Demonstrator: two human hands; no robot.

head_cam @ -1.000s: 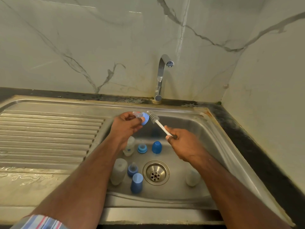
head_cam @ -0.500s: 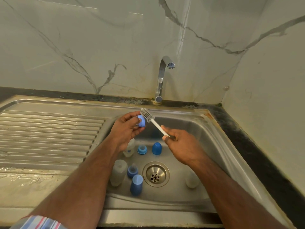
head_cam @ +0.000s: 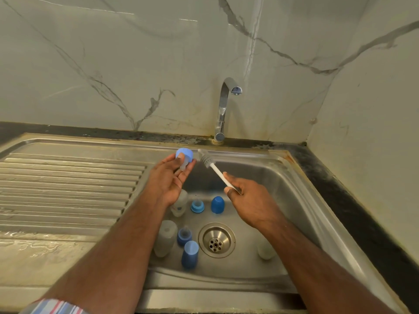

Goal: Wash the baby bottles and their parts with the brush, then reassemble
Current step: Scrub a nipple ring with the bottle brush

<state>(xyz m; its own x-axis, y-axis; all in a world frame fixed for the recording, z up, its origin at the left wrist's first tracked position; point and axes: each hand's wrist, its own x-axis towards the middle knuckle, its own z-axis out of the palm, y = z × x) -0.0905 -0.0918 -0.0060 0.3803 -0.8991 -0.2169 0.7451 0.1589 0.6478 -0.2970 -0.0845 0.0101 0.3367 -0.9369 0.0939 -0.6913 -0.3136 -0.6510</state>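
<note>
brush (head_cam: 212,165) sits in the right hand (head_cam: 249,198), fingers curled round the low end of the white handle, bristle head pointing up and to the left. so its long axis runs on a diagonal from the right hand toward the left hand (head_cam: 169,177). the left hand pinches the blue collar with its teat (head_cam: 184,157) up by the fingertips, over the back left corner of the sink (head_cam: 301,200), just under the tap (head_cam: 223,112).

bristle head is just beside the collar on its right side. can't tell if it's actually touching, looks like a hair of a gap. the teat seems to point down into the palm, so my guess is the next scrub needs the brush nudged left along its own axis, or the collar turned to face it.

rest of the parts are down in the basin well below both hands: pale bottle bodies, blue collars and caps round the drain (head_cam: 216,240). still plenty to wash, i'd say, and no reassembly begun.
</note>
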